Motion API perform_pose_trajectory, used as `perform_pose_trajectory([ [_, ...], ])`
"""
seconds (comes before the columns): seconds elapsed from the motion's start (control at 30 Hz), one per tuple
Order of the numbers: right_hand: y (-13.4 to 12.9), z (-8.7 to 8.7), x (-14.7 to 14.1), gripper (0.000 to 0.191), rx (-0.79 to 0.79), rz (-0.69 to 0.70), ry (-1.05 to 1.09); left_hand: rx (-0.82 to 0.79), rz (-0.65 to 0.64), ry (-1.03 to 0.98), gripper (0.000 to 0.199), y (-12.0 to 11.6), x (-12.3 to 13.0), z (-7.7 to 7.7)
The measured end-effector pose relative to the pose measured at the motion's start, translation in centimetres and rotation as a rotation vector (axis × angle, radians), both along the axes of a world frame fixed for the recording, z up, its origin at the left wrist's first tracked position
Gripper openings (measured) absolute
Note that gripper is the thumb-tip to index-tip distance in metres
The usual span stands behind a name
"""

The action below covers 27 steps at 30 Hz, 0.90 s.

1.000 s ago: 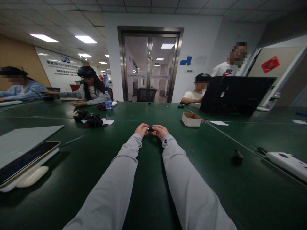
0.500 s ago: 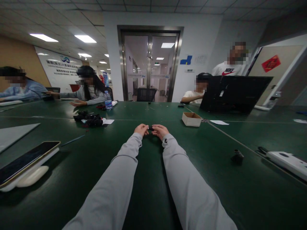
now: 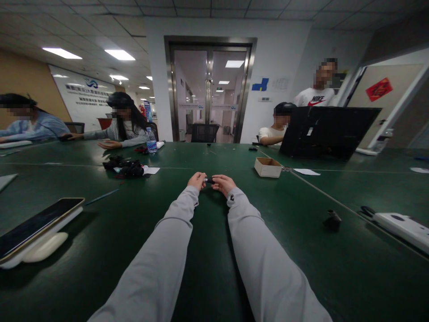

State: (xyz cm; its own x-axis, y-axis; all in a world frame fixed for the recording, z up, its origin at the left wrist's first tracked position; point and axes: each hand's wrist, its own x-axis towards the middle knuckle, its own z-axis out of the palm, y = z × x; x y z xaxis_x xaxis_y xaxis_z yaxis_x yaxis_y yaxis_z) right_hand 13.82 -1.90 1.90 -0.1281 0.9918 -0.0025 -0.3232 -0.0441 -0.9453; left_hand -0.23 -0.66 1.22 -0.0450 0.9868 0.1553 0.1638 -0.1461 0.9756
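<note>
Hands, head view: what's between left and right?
A small black object, its shiny end toward the left hand, its dark end at the right hand; too small to identify. Shows in the head view.

Dim overall — bright ceiling panels — stretched, perhaps soft edges

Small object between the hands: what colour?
The small object is black, with a silvery part beside the left hand; the head view shows it best.

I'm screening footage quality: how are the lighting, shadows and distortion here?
Head view throughout: ceiling lights blow out white; green table dim; dark shadow beside the phone; power strip seemingly stretched near the right edge; small dark object between left hand and right hand too tiny for detail.
</note>
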Motion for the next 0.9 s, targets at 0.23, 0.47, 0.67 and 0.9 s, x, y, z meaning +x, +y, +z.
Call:
perform_pose_trajectory([
  [0.23, 0.13, -0.11, 0.04, 0.011, 0.010, 0.029, -0.011, 0.029, 0.000, 0.050, 0.019, 0.27, -0.09, -0.21],
  [0.47, 0.10, -0.10, 0.03, 0.011, 0.016, 0.026, -0.014, 0.042, 0.026, 0.109, 0.026, 0.52, -0.12, -0.51],
  [0.67, 0.15, -0.07, 0.08, 0.011, 0.009, 0.027, -0.016, 0.047, -0.018, 0.096, 0.022, 0.36, -0.01, -0.35],
  [0.9, 0.31, -0.26, 0.11, 0.011, 0.015, 0.030, -0.015, 0.006, -0.057, 0.080, 0.025, 0.20, -0.08, -0.03],
])
